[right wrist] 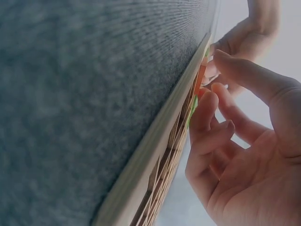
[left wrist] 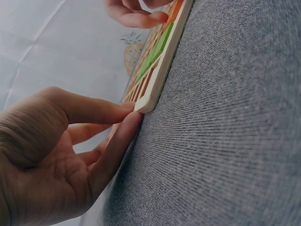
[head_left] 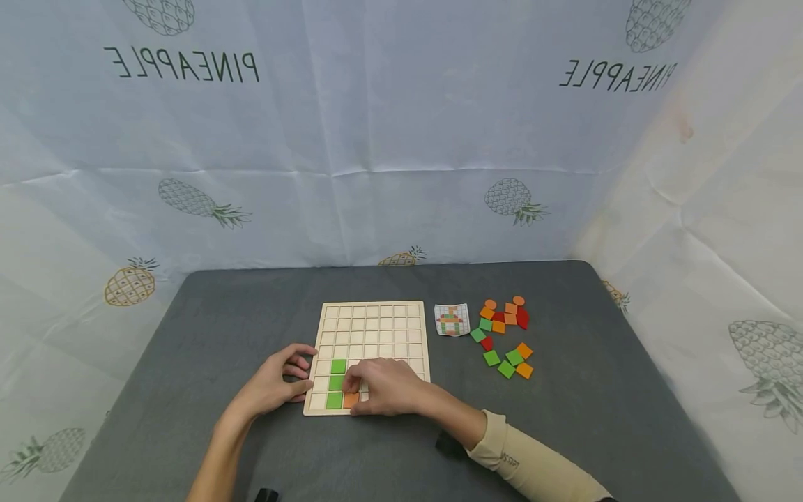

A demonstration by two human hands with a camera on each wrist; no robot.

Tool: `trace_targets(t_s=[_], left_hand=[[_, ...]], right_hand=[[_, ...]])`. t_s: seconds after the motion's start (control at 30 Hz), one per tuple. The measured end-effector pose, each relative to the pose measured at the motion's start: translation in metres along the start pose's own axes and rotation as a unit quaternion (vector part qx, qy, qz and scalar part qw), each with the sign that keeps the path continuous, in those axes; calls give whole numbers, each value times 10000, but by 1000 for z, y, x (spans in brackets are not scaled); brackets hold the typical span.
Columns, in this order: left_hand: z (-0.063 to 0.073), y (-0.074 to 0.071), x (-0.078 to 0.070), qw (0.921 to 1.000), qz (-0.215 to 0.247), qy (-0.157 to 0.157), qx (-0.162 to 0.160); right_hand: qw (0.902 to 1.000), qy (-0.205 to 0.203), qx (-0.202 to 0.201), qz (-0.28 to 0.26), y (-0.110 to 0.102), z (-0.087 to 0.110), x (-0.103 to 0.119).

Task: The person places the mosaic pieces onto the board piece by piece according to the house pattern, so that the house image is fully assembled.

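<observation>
A pale wooden grid board (head_left: pixel 370 323) lies on the grey table. My left hand (head_left: pixel 274 381) holds its near left corner; the left wrist view shows thumb and a finger pinching the board's edge. Three green square tiles stand in a column near the board's left side, including the nearest green tile (head_left: pixel 334 400). Beside it is an orange square tile (head_left: pixel 351 400) in the front row. My right hand (head_left: pixel 392 388) bends over this tile, thumb at its near edge and fingertips at its far side. The hand hides the cells behind it.
A small printed pattern card (head_left: pixel 452 320) lies right of the board. Further right are scattered orange, green and red tiles, among them a red tile (head_left: pixel 523 318) and a green tile (head_left: pixel 506 369). A pineapple-print cloth (head_left: pixel 401 125) hangs behind the table.
</observation>
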State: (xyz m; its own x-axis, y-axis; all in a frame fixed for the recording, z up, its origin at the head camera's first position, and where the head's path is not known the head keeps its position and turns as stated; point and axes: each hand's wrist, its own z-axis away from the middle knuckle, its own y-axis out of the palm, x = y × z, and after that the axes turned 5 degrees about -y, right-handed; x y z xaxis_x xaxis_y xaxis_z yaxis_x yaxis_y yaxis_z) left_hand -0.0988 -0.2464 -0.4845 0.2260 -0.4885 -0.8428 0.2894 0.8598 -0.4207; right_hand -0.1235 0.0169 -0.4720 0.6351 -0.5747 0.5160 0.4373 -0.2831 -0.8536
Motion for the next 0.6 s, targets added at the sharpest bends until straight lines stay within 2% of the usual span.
trace_targets(t_s=[0.3,0.6], left_hand=[[-1,0,0,10000,-33,47,-36],[-1,1,2,10000,-55,4,-33]], right_hand=[[9997,-92,7,-222,-5,5,-5],[9970,-55,-192,-749,-20,23,-17]])
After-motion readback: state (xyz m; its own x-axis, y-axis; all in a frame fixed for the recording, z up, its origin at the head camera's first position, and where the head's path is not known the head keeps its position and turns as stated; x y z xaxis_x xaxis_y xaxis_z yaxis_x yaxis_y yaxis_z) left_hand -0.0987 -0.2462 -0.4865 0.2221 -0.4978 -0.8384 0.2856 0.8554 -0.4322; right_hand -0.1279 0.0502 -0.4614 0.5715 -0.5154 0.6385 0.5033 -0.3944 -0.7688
